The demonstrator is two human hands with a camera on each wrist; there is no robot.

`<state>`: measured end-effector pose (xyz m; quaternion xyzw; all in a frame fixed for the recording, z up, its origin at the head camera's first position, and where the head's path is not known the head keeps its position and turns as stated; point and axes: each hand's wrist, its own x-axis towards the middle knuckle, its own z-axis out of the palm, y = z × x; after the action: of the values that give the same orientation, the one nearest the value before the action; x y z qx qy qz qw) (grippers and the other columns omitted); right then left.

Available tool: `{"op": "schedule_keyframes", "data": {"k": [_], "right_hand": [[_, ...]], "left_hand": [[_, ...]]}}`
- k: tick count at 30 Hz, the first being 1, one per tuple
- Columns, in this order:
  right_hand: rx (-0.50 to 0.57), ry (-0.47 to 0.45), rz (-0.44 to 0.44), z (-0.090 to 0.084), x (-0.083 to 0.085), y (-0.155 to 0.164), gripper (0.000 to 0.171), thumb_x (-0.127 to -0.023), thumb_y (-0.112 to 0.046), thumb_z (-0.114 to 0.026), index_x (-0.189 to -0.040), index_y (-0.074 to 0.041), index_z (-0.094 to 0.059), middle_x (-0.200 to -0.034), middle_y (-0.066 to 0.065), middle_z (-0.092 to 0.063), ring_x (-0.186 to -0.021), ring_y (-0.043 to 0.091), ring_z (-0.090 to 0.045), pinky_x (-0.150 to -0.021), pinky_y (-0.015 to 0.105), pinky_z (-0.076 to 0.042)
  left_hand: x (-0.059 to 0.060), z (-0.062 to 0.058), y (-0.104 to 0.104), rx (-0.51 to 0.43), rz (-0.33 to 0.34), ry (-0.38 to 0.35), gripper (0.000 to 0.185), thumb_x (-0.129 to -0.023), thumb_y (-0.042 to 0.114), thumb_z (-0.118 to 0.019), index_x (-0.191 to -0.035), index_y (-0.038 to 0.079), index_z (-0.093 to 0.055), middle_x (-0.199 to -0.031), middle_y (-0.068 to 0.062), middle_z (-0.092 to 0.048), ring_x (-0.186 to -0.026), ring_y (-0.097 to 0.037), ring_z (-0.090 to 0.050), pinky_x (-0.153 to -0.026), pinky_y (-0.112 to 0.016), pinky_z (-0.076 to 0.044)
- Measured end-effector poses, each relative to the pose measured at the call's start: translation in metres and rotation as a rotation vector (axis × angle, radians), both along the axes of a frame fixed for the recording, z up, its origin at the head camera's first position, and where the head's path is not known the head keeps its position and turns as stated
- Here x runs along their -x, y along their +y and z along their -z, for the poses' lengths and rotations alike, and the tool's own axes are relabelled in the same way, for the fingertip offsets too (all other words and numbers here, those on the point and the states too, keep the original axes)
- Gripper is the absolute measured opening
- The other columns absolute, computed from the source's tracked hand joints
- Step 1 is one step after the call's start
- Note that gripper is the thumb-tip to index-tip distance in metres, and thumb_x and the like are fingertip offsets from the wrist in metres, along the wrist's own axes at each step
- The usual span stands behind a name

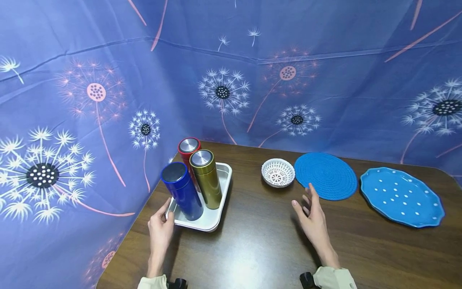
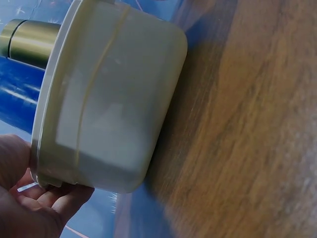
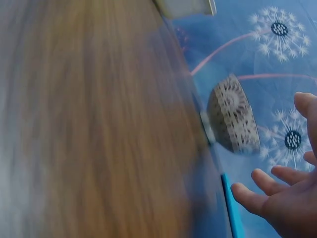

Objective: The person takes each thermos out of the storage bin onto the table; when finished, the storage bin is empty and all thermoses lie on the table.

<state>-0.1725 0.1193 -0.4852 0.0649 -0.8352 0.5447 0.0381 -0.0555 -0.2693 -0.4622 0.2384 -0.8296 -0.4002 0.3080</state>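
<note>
My left hand (image 1: 160, 230) grips the near left corner of a white rectangular tub (image 1: 207, 221), thumb over the rim and fingers beneath it. The left wrist view shows the tub's deep smooth wall (image 2: 109, 109) close up. Three flasks stand in it: a blue one (image 1: 185, 196) nearest that hand, a gold one (image 1: 207, 180) beside it and a red one (image 1: 189, 146) partly hidden behind. My right hand (image 1: 313, 220) hovers over the table with spread fingers, holding nothing. Nearest to it are a white openwork bowl (image 1: 278, 172) and a blue round woven placemat (image 1: 326, 176).
At the right of the brown wooden table (image 1: 263, 233) lies a blue scalloped plate (image 1: 402, 196) with white dots. A blue cloth (image 1: 173, 80) with dandelion prints hangs behind and to the left, right at the table's edge.
</note>
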Motion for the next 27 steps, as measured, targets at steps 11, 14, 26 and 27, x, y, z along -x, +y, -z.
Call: {"op": "schedule_keyframes", "data": {"k": [11,14,26,27], "right_hand": [[0.145,0.040,-0.127,-0.009,0.002,-0.046,0.080,-0.092,-0.024,-0.061,-0.152,-0.021,-0.009,-0.149,0.022,-0.026,-0.126,0.040,-0.040,-0.093,0.056,-0.038],[0.184,0.063,-0.167,-0.012,0.003,-0.061,0.079,-0.091,-0.021,-0.062,-0.152,-0.020,-0.012,-0.149,0.022,-0.025,-0.125,0.038,-0.042,-0.092,0.054,-0.039],[0.299,0.049,-0.308,-0.046,-0.004,-0.124,0.078,-0.089,-0.012,-0.064,-0.151,-0.019,-0.017,-0.147,0.019,-0.029,-0.124,0.038,-0.043,-0.096,0.054,-0.037],[0.305,0.055,-0.319,-0.052,-0.007,-0.129,0.078,-0.089,-0.011,-0.064,-0.151,-0.017,-0.017,-0.147,0.021,-0.029,-0.124,0.040,-0.042,-0.096,0.055,-0.037]], "left_hand": [[0.001,0.001,0.001,0.004,-0.009,-0.004,0.042,-0.079,-0.006,-0.052,-0.119,0.002,-0.065,-0.055,0.004,-0.038,-0.047,-0.004,-0.028,-0.042,-0.025,-0.026],[0.002,0.001,0.002,-0.005,-0.011,-0.009,0.042,-0.080,-0.005,-0.052,-0.119,0.002,-0.065,-0.054,0.005,-0.036,-0.046,-0.004,-0.027,-0.041,-0.025,-0.026],[0.001,0.001,0.002,0.007,-0.014,0.008,0.042,-0.079,-0.004,-0.053,-0.118,0.003,-0.066,-0.052,0.009,-0.028,-0.045,-0.005,-0.025,-0.040,-0.026,-0.025],[0.002,0.001,0.002,0.005,-0.014,0.007,0.042,-0.079,-0.004,-0.053,-0.118,0.003,-0.066,-0.051,0.009,-0.028,-0.045,-0.005,-0.025,-0.041,-0.026,-0.025]]}}
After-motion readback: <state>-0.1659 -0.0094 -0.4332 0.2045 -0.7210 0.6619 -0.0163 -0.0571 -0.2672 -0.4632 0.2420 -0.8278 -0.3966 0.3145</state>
